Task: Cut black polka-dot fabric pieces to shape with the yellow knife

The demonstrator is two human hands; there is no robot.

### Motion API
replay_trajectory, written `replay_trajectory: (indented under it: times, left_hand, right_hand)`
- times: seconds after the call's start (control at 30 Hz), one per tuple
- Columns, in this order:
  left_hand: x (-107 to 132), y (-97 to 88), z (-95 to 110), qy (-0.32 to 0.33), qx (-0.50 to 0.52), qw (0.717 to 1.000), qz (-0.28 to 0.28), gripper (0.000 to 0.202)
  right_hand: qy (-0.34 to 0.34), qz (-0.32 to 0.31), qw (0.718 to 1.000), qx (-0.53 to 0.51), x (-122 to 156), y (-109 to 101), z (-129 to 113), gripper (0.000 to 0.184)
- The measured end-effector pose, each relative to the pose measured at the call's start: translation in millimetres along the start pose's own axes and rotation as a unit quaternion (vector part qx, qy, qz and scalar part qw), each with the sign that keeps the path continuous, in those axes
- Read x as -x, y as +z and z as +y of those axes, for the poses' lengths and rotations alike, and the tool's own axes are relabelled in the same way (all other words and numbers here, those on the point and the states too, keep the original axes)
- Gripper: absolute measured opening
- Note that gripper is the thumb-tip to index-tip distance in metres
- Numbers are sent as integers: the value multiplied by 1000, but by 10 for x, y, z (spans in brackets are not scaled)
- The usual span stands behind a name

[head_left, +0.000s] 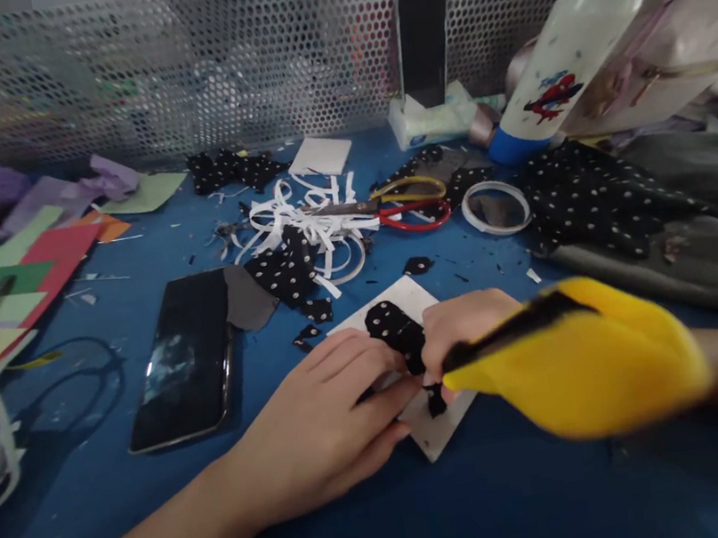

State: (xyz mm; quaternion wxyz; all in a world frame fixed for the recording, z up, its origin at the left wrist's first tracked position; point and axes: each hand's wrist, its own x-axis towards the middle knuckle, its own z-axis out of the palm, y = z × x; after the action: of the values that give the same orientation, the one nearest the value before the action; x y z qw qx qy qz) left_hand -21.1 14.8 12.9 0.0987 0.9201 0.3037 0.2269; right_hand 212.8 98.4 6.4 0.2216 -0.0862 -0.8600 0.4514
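A white square card [415, 296] lies tilted on the blue table near the middle, with a black white-dotted fabric piece [398, 328] on it. My left hand [327, 417] reaches in from the left, its bent fingers closed at the fabric's edge over the card. From the right comes my right hand [467, 320], its fingers wrapped and meeting the fabric beside the left fingertips. A yellow-and-black tool [583, 370], smeared by motion, is in my right hand and covers much of it; its kind is unclear. A small dotted scrap [435, 400] shows below the fingers.
Left of my hands lies a dark smartphone [183, 358]. Red-and-yellow-handled scissors [413, 205] rest on white paper strips [298, 220], beside a tape roll [496, 207]. Behind stand a bottle [569, 49], a propped phone [424, 43] and a perforated metal panel [271, 39]. Coloured paper [55, 269] lies left.
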Motion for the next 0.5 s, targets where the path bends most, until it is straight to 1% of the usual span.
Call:
replay_trajectory:
  times: [0.07, 0.13, 0.2, 0.27, 0.3, 0.37, 0.5]
  left_hand:
    - [-3, -4, 2, 2, -2, 1000, -1, 26]
    - [-1, -5, 5, 2, -4, 1000, -15, 28]
    - [0, -4, 7, -5, 3, 999, -36, 29]
    - [-4, -3, 7, -14, 17, 999, -50, 30]
    - [-7, -1, 6, -17, 23, 998, -53, 29]
    - [-13, 5, 5, -20, 25, 998, -51, 29]
    - [-10, 17, 6, -14, 14, 999, -34, 28]
  right_hand:
    - [15, 17, 1000, -14, -23, -3, -25, 11]
    - [24, 46, 998, -44, -40, -6, -65, 10]
    - [32, 86, 993, -76, -47, -8, -101, 7]
    - [25, 131, 986, -96, -45, -8, -123, 6]
    - [21, 143, 984, -101, -42, -6, -127, 6]
    - [14, 142, 984, -105, -36, 0, -124, 4]
    - [22, 96, 990, -104, -27, 19, -102, 7]
